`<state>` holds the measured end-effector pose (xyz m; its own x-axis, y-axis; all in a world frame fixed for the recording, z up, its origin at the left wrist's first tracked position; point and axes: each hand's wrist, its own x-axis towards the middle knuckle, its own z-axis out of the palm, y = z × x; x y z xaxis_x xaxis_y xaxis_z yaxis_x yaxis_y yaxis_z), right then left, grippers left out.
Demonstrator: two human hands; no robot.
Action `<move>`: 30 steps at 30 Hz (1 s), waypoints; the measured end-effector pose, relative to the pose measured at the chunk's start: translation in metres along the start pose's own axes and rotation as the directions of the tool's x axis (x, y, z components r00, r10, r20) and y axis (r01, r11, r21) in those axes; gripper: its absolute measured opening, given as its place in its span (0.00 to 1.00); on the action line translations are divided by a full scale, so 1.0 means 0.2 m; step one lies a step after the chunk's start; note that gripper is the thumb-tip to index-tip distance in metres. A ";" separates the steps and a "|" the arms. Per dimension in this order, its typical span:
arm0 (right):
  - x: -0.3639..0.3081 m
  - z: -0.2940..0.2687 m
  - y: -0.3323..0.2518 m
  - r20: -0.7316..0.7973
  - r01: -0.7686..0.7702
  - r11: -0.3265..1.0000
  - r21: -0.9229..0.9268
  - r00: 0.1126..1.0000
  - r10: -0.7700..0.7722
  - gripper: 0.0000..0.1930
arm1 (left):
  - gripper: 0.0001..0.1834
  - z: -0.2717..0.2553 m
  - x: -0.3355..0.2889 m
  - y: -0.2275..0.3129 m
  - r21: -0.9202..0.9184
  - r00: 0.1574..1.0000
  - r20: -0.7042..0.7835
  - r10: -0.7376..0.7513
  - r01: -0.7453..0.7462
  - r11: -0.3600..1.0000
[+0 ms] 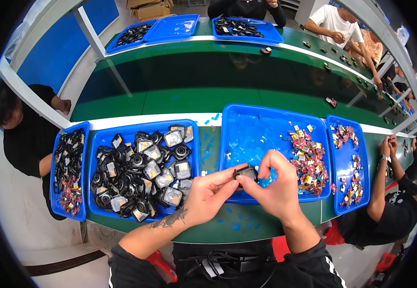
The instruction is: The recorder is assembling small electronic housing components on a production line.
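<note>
Between the fingertips of both hands is a black smartwatch case (250, 172), tilted above the near edge of a blue tray (266, 111). My left hand (209, 194) grips its left side, with thumb and fingers closed. From the other side, my right hand (276, 189) pinches the case with thumb and index finger. Small blue film pieces (247, 139) lie scattered in the tray under my hands. At the tray's right end is a pile of small red, yellow and silver parts (309, 161). The fingers hide part of the case.
Left of my hands, a blue tray (196, 144) holds black watch cases (139, 161). Narrower trays flank both sides, the right one (336, 168) with small red parts. A green conveyor (170, 72) runs beyond a white rail. Grey frame posts (91, 33) and co-workers surround the bench.
</note>
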<state>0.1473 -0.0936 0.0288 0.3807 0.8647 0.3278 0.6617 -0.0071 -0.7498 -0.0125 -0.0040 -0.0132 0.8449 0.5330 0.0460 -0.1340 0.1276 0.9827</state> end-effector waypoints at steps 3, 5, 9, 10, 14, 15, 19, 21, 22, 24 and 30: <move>0.00 0.03 0.08 0.014 -0.086 0.927 0.365 0.996 0.087 0.13 | 0.21 0.05 0.02 0.04 -0.241 0.996 -0.085 0.034 -0.054 0.969; 0.00 0.03 0.09 0.036 -0.141 0.743 0.654 0.987 0.156 0.12 | 0.23 0.04 0.02 0.04 -0.252 0.987 -0.162 -0.002 -0.039 0.967; -0.03 0.02 0.07 0.142 -0.047 0.931 0.363 0.990 -0.006 0.12 | 0.26 0.03 0.04 0.04 -0.301 0.960 -0.279 0.003 -0.091 0.949; -0.04 0.04 0.05 0.154 -0.075 0.917 0.392 0.988 0.015 0.11 | 0.26 0.03 0.03 0.03 -0.304 0.961 -0.275 0.034 -0.120 0.945; -0.06 0.08 0.03 0.123 -0.178 0.854 0.489 0.983 0.135 0.08 | 0.18 0.00 0.03 0.04 -0.068 0.960 -0.216 0.179 -0.197 0.978; -0.06 0.08 0.03 0.127 -0.174 0.855 0.489 0.984 0.128 0.08 | 0.16 -0.01 0.02 0.05 0.170 0.960 -0.133 0.245 -0.222 0.960; -0.03 0.06 0.05 0.254 -0.354 0.654 0.668 0.935 0.248 0.05 | 0.15 -0.01 -0.01 0.06 0.692 0.872 -0.097 0.480 -0.288 0.662; -0.07 0.02 0.07 0.190 -0.321 0.694 0.645 0.946 0.261 0.04 | 0.14 0.02 0.00 0.04 0.785 0.830 0.009 0.558 -0.352 0.510; -0.08 0.01 0.07 0.192 -0.316 0.697 0.643 0.948 0.252 0.03 | 0.14 0.02 0.02 0.04 0.773 0.823 0.021 0.567 -0.373 0.513; -0.06 0.01 0.07 0.207 -0.303 0.662 0.685 0.953 0.221 0.03 | 0.13 0.01 0.03 0.05 0.744 0.835 0.028 0.550 -0.385 0.546; -0.06 0.07 0.10 0.225 -0.273 0.627 0.730 0.962 0.157 0.09 | 0.10 -0.04 0.01 0.04 -0.148 0.971 -0.114 -0.208 0.191 0.970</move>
<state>0.1462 -0.0968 0.0020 0.3248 0.9433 0.0685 -0.1607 0.1264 -0.9789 -0.0151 0.0048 -0.0064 0.7895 0.5866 -0.1803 -0.0455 0.3490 0.9360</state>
